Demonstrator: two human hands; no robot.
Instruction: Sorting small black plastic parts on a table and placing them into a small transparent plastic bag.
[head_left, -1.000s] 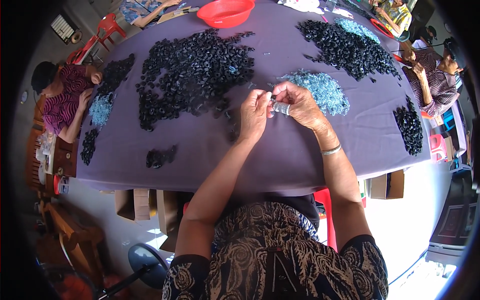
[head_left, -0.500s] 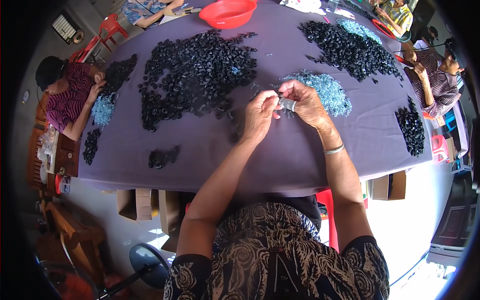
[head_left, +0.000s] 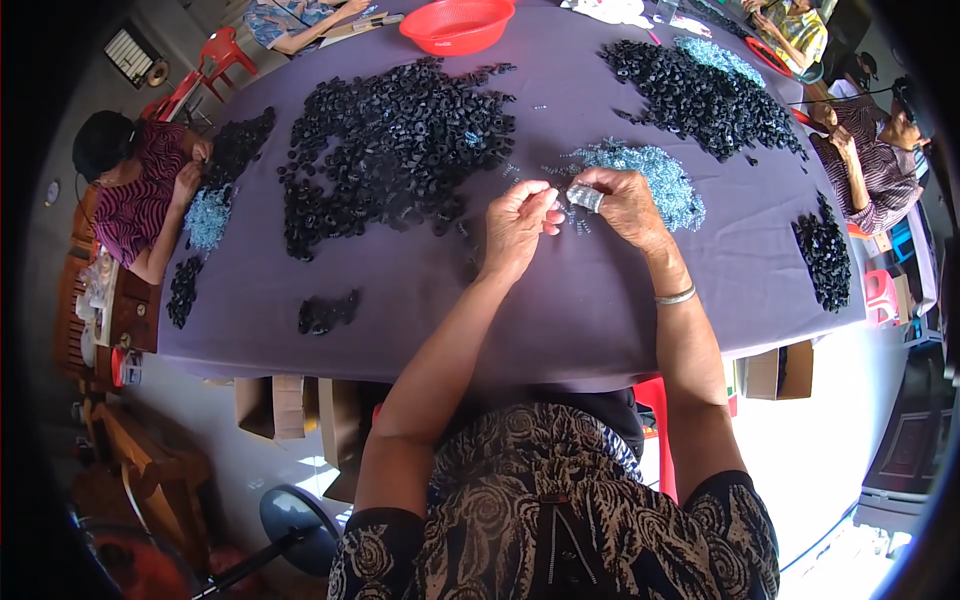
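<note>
Left fingers (head_left: 528, 191) are pressed together, right fingers (head_left: 606, 178) bent; any hold cannot be told. Springs (head_left: 672, 187), heaped just past them, seem to be handled; a careful pinch may be needed next.

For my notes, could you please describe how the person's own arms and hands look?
The sleeves are short and dark with pale swirling patterns. The right hand has a silvery wrap around one digit and a silvery bangle at its wrist; the left hand shows neither.
</note>
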